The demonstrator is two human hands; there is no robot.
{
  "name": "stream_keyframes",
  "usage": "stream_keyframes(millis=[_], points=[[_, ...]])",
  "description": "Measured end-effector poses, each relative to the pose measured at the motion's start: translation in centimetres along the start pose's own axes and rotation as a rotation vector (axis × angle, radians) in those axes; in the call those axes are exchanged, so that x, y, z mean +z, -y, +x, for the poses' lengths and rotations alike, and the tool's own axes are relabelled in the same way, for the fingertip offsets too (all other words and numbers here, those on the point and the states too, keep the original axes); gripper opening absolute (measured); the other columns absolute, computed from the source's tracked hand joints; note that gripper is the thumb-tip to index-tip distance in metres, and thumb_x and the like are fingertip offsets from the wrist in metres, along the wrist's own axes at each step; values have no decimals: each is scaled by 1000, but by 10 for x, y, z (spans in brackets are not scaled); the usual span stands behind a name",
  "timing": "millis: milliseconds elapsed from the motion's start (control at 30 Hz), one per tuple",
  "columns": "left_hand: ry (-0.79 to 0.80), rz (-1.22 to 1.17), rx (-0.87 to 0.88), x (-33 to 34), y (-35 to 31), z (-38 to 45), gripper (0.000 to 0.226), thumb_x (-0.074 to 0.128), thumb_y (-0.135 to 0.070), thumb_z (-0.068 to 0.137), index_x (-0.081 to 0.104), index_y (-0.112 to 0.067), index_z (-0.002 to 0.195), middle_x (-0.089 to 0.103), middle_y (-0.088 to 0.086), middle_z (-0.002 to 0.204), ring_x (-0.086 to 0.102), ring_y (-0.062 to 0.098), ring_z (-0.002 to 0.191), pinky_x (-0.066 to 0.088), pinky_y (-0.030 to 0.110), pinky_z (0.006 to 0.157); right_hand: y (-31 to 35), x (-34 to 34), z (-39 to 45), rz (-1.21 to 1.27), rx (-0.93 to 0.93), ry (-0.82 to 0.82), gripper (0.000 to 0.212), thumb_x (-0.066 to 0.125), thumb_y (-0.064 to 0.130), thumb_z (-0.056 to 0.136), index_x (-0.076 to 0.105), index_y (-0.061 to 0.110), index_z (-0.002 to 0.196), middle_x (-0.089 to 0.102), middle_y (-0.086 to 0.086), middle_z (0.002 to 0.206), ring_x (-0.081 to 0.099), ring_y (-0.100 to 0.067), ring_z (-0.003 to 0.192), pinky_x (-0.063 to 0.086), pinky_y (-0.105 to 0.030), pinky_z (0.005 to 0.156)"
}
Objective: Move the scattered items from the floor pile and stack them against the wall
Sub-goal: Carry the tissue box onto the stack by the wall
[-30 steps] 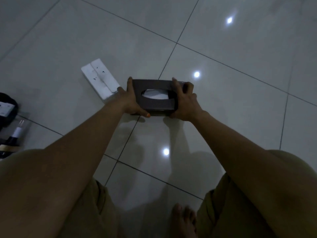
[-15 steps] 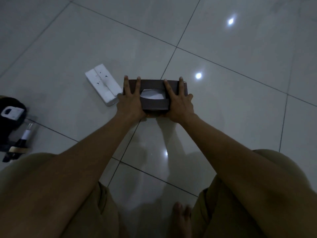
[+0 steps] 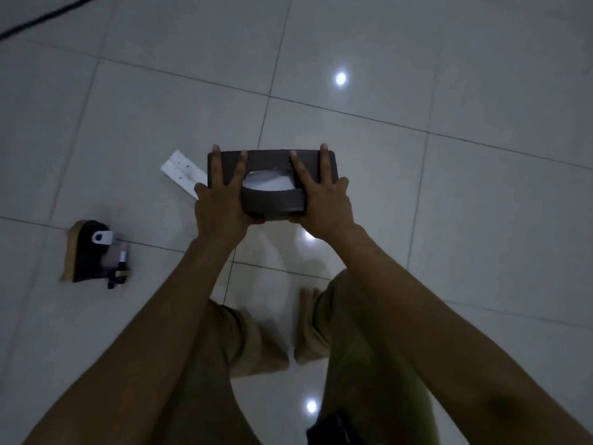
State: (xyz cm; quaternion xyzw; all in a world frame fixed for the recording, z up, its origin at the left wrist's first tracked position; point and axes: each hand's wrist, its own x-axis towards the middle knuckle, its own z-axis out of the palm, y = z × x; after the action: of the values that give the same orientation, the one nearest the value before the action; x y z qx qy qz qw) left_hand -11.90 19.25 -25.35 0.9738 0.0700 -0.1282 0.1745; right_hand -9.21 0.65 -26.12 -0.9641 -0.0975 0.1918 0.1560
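A dark brown tissue box (image 3: 271, 160) with white tissue showing in its oval slot is held in the air in front of me, above the tiled floor. My left hand (image 3: 221, 203) grips its left end and my right hand (image 3: 321, 200) grips its right end. On each hand the fingers spread over the top and the thumb goes under the near edge. A white power strip (image 3: 179, 170) lies on the floor behind the box's left end, partly hidden by it.
At the left, a dark round item with a tan rim (image 3: 83, 252) lies on the floor with a small dark bottle (image 3: 120, 268) beside it. A black cable (image 3: 41, 17) crosses the far left corner. My bare feet (image 3: 305, 319) stand below the box.
The tissue box has come up off the floor in both hands. My view has risen, and the floor items look farther away.
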Motion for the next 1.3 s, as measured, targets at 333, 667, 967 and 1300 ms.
stream_keyframes(millis=[333,667,967,1300], points=[[168,10,185,-201,-147,-109,117,80,-54,65,4,-36,152,-8,8,161,40,45,114,48,50,78,23,-239,-169,127,266,22,113,79,30,74,-2,50,151,-21,-3,161,35,-39,117,41,-36,68],[258,22,470,-251,-196,-159,111,80,-45,73,1,-39,152,-13,1,160,35,41,118,46,45,81,44,-285,-285,296,593,-117,115,79,31,73,-2,50,150,-20,-1,161,34,-36,119,49,-40,77],[451,84,789,-252,-229,-217,117,81,-52,67,-1,-42,151,-19,-4,159,33,38,121,44,44,89,74,-263,-402,445,918,-282,114,79,37,74,-5,52,149,-26,-2,159,32,-35,121,50,-46,88],[579,133,1120,-239,-333,-309,114,81,-49,68,3,-41,151,-17,-3,160,34,37,120,44,43,89,48,-270,-536,553,1208,-481,120,82,38,71,-9,53,148,-30,-1,158,30,-35,123,49,-43,88]])
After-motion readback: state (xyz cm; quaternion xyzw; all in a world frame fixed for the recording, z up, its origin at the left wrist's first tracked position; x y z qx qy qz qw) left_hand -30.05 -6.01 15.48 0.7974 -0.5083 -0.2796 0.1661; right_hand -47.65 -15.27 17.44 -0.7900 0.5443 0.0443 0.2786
